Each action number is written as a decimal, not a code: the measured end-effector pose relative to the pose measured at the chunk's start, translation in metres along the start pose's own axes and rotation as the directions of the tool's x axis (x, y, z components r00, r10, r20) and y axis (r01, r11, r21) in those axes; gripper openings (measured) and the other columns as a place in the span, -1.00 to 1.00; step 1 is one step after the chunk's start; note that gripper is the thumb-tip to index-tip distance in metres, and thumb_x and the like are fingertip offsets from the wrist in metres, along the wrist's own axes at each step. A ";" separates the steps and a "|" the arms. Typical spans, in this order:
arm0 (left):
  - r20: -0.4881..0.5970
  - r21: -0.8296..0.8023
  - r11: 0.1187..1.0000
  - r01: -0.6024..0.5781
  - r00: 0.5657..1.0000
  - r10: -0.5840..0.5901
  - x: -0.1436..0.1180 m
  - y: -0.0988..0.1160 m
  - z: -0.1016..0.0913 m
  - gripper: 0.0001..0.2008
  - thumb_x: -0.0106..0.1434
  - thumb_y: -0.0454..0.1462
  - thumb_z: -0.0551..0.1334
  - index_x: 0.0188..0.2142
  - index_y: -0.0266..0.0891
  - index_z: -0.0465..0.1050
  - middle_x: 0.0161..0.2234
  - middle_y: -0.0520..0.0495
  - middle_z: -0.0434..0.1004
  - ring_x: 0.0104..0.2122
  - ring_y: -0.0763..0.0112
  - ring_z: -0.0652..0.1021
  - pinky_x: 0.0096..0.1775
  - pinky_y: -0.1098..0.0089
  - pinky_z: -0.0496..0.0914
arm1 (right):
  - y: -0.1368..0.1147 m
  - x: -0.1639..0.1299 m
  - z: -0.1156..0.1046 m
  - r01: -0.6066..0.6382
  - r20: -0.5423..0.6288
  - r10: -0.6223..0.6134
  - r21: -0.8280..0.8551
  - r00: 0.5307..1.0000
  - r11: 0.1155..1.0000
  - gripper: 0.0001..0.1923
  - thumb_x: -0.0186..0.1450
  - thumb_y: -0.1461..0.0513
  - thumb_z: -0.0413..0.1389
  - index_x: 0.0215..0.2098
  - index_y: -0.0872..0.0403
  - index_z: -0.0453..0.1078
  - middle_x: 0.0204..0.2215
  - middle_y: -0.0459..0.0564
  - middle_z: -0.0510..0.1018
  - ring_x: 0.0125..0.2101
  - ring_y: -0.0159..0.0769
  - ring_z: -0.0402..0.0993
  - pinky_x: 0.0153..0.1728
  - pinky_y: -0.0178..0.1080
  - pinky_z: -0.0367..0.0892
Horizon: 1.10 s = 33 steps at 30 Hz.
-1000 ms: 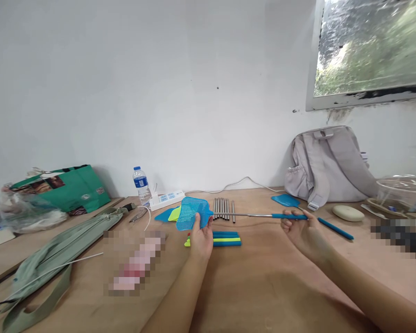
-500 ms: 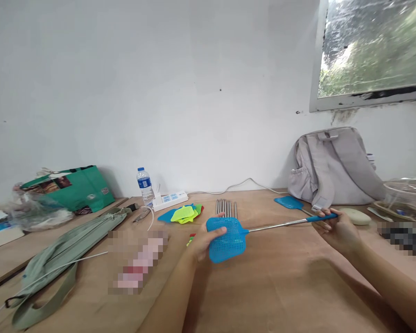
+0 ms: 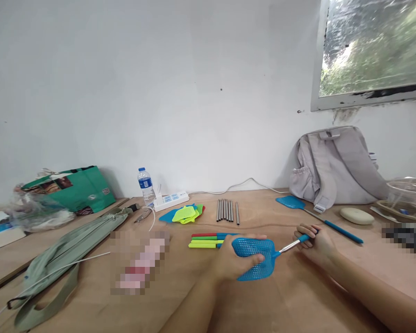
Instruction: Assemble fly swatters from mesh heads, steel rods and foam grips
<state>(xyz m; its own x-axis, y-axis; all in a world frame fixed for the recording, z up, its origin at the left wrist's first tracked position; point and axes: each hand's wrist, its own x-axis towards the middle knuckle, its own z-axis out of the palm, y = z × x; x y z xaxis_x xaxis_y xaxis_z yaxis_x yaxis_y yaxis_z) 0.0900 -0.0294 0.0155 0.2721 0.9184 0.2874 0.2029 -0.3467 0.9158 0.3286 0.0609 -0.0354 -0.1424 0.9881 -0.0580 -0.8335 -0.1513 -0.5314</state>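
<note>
swatter: blue fly swatter (image 3: 254,259) held between both hands, just above the worktop (image 3: 298,296), shaft short between head and grip
left hand (image 3: 229,263): fingers curled over the mesh head, thumb on its top edge
right hand (image 3: 315,240): closed round the blue handle end, metal shaft sticking out toward the left hand
just beyond left hand: coloured handle sleeves (image 3: 208,240) lying flat, red, green, yellow, blue
further out, ahead of left hand: row of metal rods (image 3: 227,210), side by side
left of rods: pile of loose swatter heads (image 3: 183,213), blue, yellow-green, red edge showing
beyond right hand: second blue swatter (image 3: 315,217), fully extended, lying flat on worktop
far side of right hand: grey backpack (image 3: 336,166) against the wall; pale oval object (image 3: 357,215) beside it
back, left of centre: power strip (image 3: 171,200), water bottle (image 3: 145,185) just beside it
far left: green bag (image 3: 69,189), grey-green cloth bag (image 3: 62,249) stretched along worktop
</note>
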 end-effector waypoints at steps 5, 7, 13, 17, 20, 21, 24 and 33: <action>-0.067 0.008 0.999 -0.038 0.997 0.038 0.002 -0.002 -0.005 -0.67 -0.04 -0.26 0.30 -0.21 -0.13 0.47 -0.19 -0.04 0.50 -0.20 0.27 0.47 -0.17 0.35 0.35 | -0.002 0.000 0.001 0.013 0.084 -0.013 -0.001 0.996 1.000 -0.76 0.08 0.30 -0.13 -0.67 0.03 -0.13 -0.79 -0.22 0.03 -0.80 -0.46 -0.02 -0.79 -0.38 0.03; -0.118 -0.061 0.998 -0.013 0.993 0.006 0.006 -0.008 -0.010 -0.65 -0.06 -0.26 0.31 -0.20 -0.16 0.47 -0.18 -0.06 0.49 -0.21 0.27 0.47 -0.18 0.33 0.36 | -0.003 0.001 0.003 0.011 0.091 -0.009 -0.026 0.996 1.000 -0.79 0.10 0.29 -0.13 -0.66 0.04 -0.05 -0.76 -0.20 0.10 -0.78 -0.47 0.00 -0.78 -0.38 0.06; -0.196 -0.559 0.824 0.096 0.950 -0.244 0.018 -0.017 -0.024 -0.53 -0.07 -0.28 0.28 -0.10 -0.25 0.38 -0.26 -0.12 0.51 -0.27 0.23 0.50 -0.22 0.24 0.38 | -0.008 0.008 0.007 0.172 0.101 -0.149 -0.281 0.984 0.944 -0.89 0.14 0.26 0.01 -0.54 0.09 0.22 -0.58 -0.16 0.31 -0.71 -0.57 0.04 -0.72 -0.44 0.10; -0.121 -0.765 0.630 0.132 0.932 -0.342 0.021 -0.020 -0.034 -0.54 0.00 -0.31 0.18 -0.04 -0.25 0.31 -0.23 -0.14 0.49 -0.22 0.18 0.49 -0.21 0.20 0.38 | -0.022 0.001 0.007 0.315 0.236 -0.215 -0.577 0.948 0.754 -0.85 0.04 0.17 0.18 -0.50 0.06 0.32 -0.59 -0.18 0.30 -0.62 -0.54 0.14 -0.63 -0.43 0.14; -0.041 -0.812 0.548 0.199 0.918 -0.394 0.022 -0.024 -0.042 -0.59 0.07 -0.30 0.16 -0.05 -0.27 0.29 -0.21 -0.16 0.48 -0.21 0.19 0.50 -0.19 0.21 0.38 | -0.033 -0.008 0.005 0.398 0.379 -0.136 -0.802 0.915 0.445 -0.79 -0.03 0.13 0.24 -0.56 0.08 0.35 -0.64 -0.16 0.30 -0.59 -0.48 0.19 -0.56 -0.37 0.18; -0.024 -0.831 0.518 0.204 0.916 -0.400 0.023 -0.026 -0.044 -0.63 0.10 -0.27 0.15 -0.07 -0.29 0.30 -0.22 -0.17 0.49 -0.22 0.20 0.50 -0.18 0.21 0.38 | -0.036 -0.011 0.005 0.407 0.406 -0.081 -0.845 0.910 0.345 -0.78 -0.04 0.12 0.24 -0.55 0.08 0.36 -0.65 -0.15 0.32 -0.59 -0.45 0.22 -0.55 -0.35 0.20; -0.040 -0.895 0.430 0.117 0.940 -0.340 0.024 -0.029 -0.050 -0.68 0.18 -0.16 0.07 -0.16 -0.33 0.33 -0.25 -0.17 0.49 -0.26 0.23 0.51 -0.18 0.22 0.38 | -0.042 -0.016 0.008 0.443 0.445 0.119 -0.895 0.888 0.050 -0.71 0.02 0.06 0.18 -0.36 0.06 0.42 -0.52 -0.05 0.46 -0.55 -0.36 0.31 -0.52 -0.30 0.25; -0.437 -0.825 0.499 -0.266 0.860 -0.263 0.029 -0.041 -0.061 -0.72 0.19 -0.22 0.03 -0.12 -0.22 0.30 -0.05 -0.16 0.37 -0.20 0.26 0.49 -0.12 0.19 0.33 | -0.067 0.010 -0.017 0.377 0.544 -0.176 -0.747 0.821 -0.548 -0.65 0.20 0.07 -0.07 -0.19 0.05 0.40 -0.46 0.04 0.50 -0.55 -0.28 0.38 -0.45 -0.24 0.23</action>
<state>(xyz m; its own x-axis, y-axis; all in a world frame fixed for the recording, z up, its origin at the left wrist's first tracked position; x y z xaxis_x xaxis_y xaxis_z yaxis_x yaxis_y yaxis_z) 0.0323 0.0233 0.0038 -0.2299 0.9646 0.1293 -0.7470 -0.2601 0.6118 0.3919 0.0814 -0.0147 -0.2602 0.8226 0.5056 0.8016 0.4759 -0.3619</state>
